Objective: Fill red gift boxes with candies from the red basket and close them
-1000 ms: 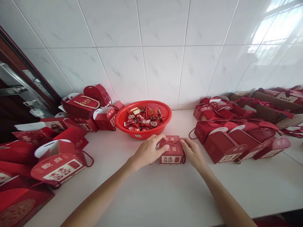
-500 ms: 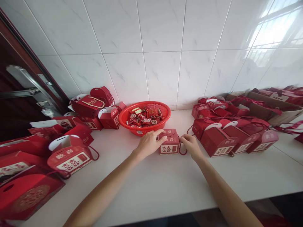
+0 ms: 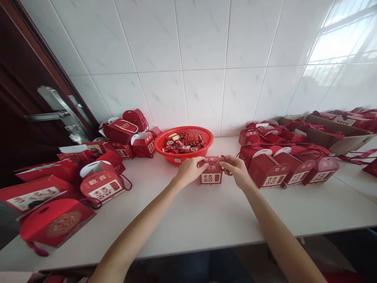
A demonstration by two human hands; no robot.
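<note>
A small red gift box (image 3: 211,177) with a white label and dark red characters stands upright on the white table. My left hand (image 3: 190,169) pinches the upper left part of the box, near its top flaps. At the upper right of the box, my right hand (image 3: 235,168) holds a dark red cord (image 3: 223,158) between thumb and fingers. Right behind the box and to its left is a red plastic basket (image 3: 167,156) with wrapped candies (image 3: 185,143) in it.
Several red boxes (image 3: 103,188) crowd the left side, beside a dark door (image 3: 17,78) with a metal handle. More red boxes (image 3: 272,171) stand in a group on the right, before a cardboard carton (image 3: 347,143). A tiled wall (image 3: 203,98) rises behind.
My right hand has lifted the cord from beside the box up to its top. The top flaps stand higher now. The camera view has shifted slightly.
</note>
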